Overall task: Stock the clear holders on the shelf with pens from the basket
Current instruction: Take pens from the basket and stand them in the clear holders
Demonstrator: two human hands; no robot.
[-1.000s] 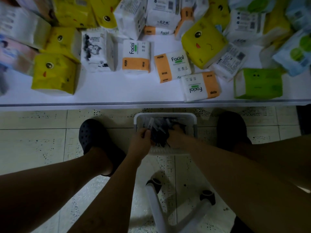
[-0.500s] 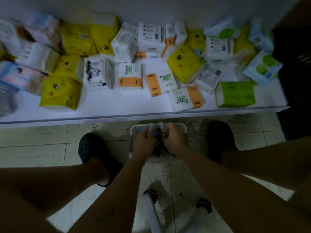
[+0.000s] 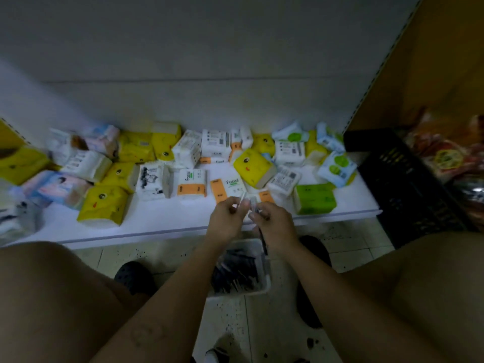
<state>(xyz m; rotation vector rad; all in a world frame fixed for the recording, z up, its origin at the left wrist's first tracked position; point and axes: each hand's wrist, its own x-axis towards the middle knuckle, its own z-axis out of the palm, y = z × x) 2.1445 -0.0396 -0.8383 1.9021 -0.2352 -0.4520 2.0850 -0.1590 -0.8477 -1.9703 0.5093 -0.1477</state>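
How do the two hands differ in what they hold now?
The left hand pinches a pale pen pointing up toward the shelf; the right hand grips a dark pen hanging down toward the basket. Both hands hold a pen and are close together.

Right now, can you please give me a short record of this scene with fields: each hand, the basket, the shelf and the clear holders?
left hand: above the shelf's front edge, pinches a pale pen
right hand: beside the left one, grips a dark pen that hangs toward the basket
basket: white, on the floor between the shoes, holds more pens
shelf: white, carries tissue packs
clear holders: not in view
black crate: right of the shelf
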